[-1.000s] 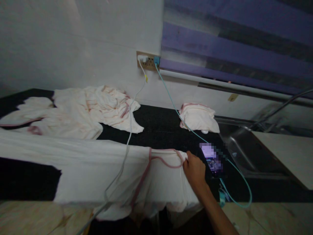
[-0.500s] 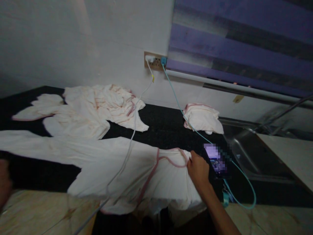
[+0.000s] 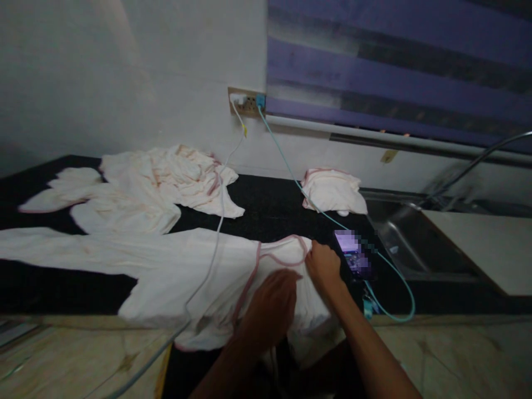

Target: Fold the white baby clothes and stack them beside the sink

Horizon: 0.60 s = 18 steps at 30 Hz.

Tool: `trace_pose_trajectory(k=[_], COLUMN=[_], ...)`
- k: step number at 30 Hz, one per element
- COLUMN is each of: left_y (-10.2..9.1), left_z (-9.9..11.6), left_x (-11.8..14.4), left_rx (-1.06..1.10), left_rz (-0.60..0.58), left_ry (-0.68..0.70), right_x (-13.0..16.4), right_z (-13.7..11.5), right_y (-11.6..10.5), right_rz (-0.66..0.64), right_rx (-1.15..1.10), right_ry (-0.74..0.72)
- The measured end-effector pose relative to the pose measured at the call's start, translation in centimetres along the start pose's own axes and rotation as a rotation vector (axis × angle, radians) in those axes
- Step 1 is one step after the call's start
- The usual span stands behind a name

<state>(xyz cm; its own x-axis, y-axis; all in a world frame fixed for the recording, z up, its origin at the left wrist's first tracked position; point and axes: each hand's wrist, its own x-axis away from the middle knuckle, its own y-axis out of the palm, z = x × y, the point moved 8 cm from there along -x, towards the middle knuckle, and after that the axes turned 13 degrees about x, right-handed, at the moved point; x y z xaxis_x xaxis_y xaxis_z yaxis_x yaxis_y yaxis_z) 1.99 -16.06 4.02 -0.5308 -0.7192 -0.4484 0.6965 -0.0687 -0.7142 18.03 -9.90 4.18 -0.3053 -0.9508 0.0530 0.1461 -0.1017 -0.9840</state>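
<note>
A white long-sleeved shirt (image 3: 174,271) with pink trim lies spread along the front of the black counter, its lower edge hanging over. My right hand (image 3: 324,266) is closed on the cloth beside the pink-edged neckline. My left hand (image 3: 272,302) is over the shirt's front, just left of my right hand. Its fingers point right, but they are blurred and partly hidden, so I cannot tell whether they grip cloth. A white cable (image 3: 214,252) runs across the shirt.
Crumpled white garments (image 3: 166,183) are heaped at the back left of the counter (image 3: 270,205). A folded white garment (image 3: 334,191) sits near the wall. A phone (image 3: 353,257) with a teal cable (image 3: 409,288) lies to the right, before a metal sink (image 3: 399,244).
My left hand has come from the far left edge to the shirt's front beside my right hand. My right hand keeps its hold on the shirt. The view has shifted slightly.
</note>
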Motion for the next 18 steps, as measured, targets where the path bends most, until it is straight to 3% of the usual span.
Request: trace_pose_trajectory(k=[3,5,12,15,18], left_y=[2.1,3.0,4.0,4.2,4.4], left_z=[-2.6,-4.0,-5.5,-6.0,-6.5], left_x=[-3.6,-5.0,-5.6,-6.3,-7.1], left_rx=[-0.112,-0.203,-0.304,-0.298,-0.285], left_rz=[-0.132,-0.152,-0.095,-0.093,-0.096], left_ry=[-0.051,-0.085,-0.172,-0.172,-0.17], right_x=[0.2,0.6,5.7,8.5,10.3], right_z=[0.6,1.3,3.4,4.0,4.2], right_y=[-0.8,-0.8,2.0,3.1,2.8], right_rz=[-0.026,-0.06,-0.192,-0.16,-0.028], right_rx=[-0.037,-0.096,-0.182,-0.202,-0.311], right_ry=[0.002,0.007,-0.007,0.05,0.073])
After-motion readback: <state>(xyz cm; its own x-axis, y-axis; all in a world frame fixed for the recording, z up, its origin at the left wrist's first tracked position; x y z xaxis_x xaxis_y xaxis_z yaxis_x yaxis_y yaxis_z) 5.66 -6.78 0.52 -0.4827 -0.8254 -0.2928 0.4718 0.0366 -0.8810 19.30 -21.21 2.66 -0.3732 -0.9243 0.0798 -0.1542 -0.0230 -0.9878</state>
